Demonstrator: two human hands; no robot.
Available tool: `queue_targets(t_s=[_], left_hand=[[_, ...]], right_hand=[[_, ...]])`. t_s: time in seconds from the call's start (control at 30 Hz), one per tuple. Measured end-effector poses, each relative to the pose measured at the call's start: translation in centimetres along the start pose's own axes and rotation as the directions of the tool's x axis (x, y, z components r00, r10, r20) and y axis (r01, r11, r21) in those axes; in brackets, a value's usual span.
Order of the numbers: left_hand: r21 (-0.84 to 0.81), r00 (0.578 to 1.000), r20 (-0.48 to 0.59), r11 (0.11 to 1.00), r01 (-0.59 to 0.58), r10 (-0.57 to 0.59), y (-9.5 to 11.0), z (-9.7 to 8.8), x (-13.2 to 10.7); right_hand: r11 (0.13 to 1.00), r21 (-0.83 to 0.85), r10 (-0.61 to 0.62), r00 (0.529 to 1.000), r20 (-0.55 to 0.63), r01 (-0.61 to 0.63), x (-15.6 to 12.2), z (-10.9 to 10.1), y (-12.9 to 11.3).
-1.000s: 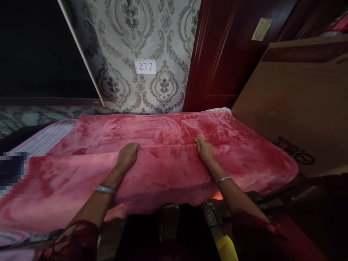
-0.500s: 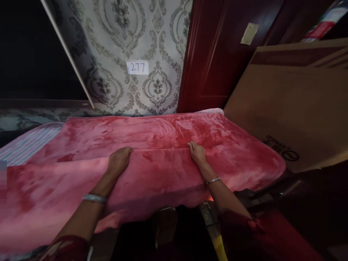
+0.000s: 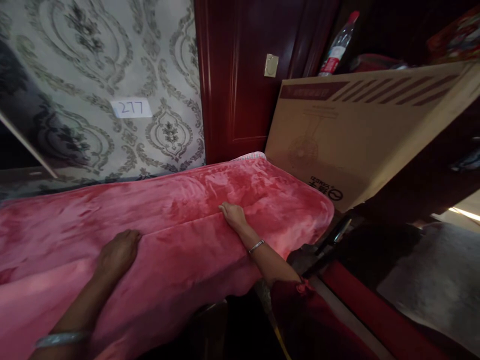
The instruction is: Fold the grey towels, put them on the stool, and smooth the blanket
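A red plush blanket (image 3: 180,210) is spread over a bed, with a folded edge running across its middle. My left hand (image 3: 118,252) rests on that edge at the left, its fingers curled down over the fabric. Farther right, my right hand (image 3: 233,216) presses on the same edge with its fingers bent over the fold. Both wrists wear silver bangles. Whether either hand pinches the cloth or only presses on it is hidden by the fingers.
A large cardboard box (image 3: 360,130) leans at the right of the bed. Behind it stand a dark red door (image 3: 240,75) and a plastic bottle (image 3: 335,47). Patterned wallpaper carries a paper label "277" (image 3: 131,108). Grey floor (image 3: 431,285) shows at the lower right.
The view has swung to the right, so blanket and hands sit farther left in the picture. Both hands stay on the blanket's folded edge.
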State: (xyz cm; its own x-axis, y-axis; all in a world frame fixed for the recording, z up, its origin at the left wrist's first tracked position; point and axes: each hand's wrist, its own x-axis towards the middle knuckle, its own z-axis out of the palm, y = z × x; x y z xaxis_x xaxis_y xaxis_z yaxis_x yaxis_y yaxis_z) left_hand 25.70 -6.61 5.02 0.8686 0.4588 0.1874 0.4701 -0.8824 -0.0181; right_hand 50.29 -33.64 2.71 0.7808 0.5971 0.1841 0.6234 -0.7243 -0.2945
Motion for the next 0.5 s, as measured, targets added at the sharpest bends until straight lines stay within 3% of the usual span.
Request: queue_targets(t_s=[0.1, 0.2, 0.27, 0.37, 0.5], left_hand=[[-0.024, 0.978, -0.061, 0.979, -0.204, 0.202, 3.7, -0.5, 1.1], [-0.134, 0.91, -0.093, 0.9, -0.414, 0.405, 9.5, -0.4, 2.9], [-0.205, 0.87, -0.12, 0.846, -0.493, 0.478, 13.1, 0.3, 4.2], [-0.231, 0.868, -0.109, 0.837, -0.497, 0.485, 16.4, 2.0, 5.8], [-0.2, 0.905, -0.08, 0.883, -0.425, 0.418, 16.8, 3.6, 6.5]], right_hand=[[1.0, 0.023, -0.003, 1.0, -0.004, 0.003, 0.1, -0.1, 0.0], [0.999, 0.042, 0.001, 1.0, -0.017, 0.0, 0.1, -0.3, 0.0], [0.998, 0.056, -0.001, 1.0, -0.029, 0.003, 0.1, -0.4, 0.0], [0.997, 0.077, -0.017, 0.999, -0.049, 0.02, 0.0, -0.5, -0.1], [0.991, 0.115, -0.06, 0.995, -0.079, 0.069, 0.4, -0.5, 0.3]])
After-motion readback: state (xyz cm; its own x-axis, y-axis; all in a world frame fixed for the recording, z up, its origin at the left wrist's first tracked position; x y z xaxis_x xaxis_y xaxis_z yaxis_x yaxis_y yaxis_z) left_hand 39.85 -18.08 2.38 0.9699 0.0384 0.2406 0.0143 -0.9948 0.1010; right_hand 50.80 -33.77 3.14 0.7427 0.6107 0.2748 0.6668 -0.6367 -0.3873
